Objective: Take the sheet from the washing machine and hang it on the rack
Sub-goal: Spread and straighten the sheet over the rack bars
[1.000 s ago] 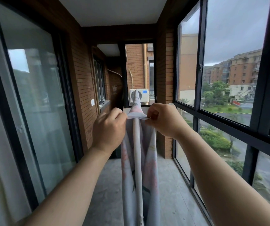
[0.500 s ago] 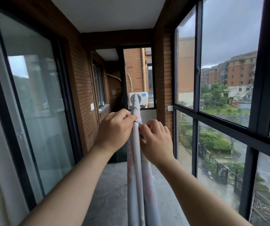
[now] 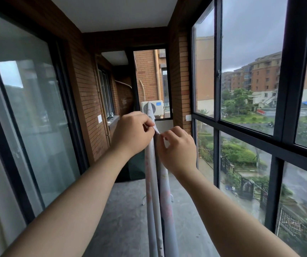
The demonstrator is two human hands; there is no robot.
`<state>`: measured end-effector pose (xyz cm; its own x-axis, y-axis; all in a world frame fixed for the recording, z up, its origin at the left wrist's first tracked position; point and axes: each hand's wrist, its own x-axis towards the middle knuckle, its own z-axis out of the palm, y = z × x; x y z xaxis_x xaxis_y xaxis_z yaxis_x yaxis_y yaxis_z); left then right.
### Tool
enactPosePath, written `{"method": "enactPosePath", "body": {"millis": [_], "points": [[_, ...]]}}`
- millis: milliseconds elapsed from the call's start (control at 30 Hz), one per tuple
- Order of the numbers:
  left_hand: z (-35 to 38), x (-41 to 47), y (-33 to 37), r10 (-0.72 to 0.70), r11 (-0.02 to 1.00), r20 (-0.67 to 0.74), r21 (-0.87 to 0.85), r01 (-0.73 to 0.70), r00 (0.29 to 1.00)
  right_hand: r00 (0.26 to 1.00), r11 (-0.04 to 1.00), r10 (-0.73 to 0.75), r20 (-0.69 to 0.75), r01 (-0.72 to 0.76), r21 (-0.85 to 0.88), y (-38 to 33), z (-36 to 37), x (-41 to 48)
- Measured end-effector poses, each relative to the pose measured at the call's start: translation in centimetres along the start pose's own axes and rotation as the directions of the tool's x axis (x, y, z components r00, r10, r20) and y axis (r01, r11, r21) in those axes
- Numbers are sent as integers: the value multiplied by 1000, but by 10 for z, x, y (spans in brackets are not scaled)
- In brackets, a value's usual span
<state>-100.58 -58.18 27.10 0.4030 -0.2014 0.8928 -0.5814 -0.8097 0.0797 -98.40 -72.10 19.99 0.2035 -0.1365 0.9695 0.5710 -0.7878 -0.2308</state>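
While both hands sit at the fold, I'd tug outward evenly and level the two drops. Left hand [image 3: 132,132] and right hand [image 3: 178,151] each pinch the pale grey, faintly pink-printed fabric sheet [image 3: 154,191], fingers curled. It straddles the top edge of the white metal rack [image 3: 172,197], hanging long, narrow and bunched.

Left hand [image 3: 133,133] and right hand [image 3: 177,148] pinching draped sheet [image 3: 153,182], glazed balcony
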Motion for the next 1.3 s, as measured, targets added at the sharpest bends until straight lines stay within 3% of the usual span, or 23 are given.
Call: {"method": "enactPosePath", "body": {"millis": [100,233,300,367,433,567,633,733,867,1033,1167,1300], "points": [[3,-2,-1,-27,1000,-8,6,27,1000,980,998,36,196,-24,-63,-5,-3,-2],[1,-8,-5,-67,997,-25,-49,66,997,836,980,196,513,-147,-135,-12,-4,7],[2,-15,-9,-186,971,-64,-167,173,980,821,975,221,526,-175,-137,-12,-4,8],[7,-27,-13,-372,883,-49,-329,336,927,837,975,220,501,-182,-125,-11,-2,5],[17,-44,-13,-499,743,90,-467,479,862,843,974,226,489,-212,-85,-12,0,0],[37,-73,-11,-522,576,334,-540,614,784,784,934,324,529,-355,-46,-13,6,-6],[43,-76,-13,-547,580,343,-502,642,763,746,919,357,561,-388,-70,-13,9,-10],[45,-77,-17,-598,722,252,-244,647,761,702,903,398,590,-414,-116,-10,14,-16],[48,-87,-19,-645,755,22,-135,642,764,748,895,433,504,-422,-143,-1,11,-22],[63,-90,-20,-707,696,133,-40,717,695,598,852,483,640,-490,-186,7,23,-50],[63,-106,-29,-710,700,55,-43,713,702,615,814,562,554,-529,-238,26,17,-68],[90,-143,-26,-763,618,209,-46,785,612,470,815,547,692,-488,-313,27,21,-104]]}}
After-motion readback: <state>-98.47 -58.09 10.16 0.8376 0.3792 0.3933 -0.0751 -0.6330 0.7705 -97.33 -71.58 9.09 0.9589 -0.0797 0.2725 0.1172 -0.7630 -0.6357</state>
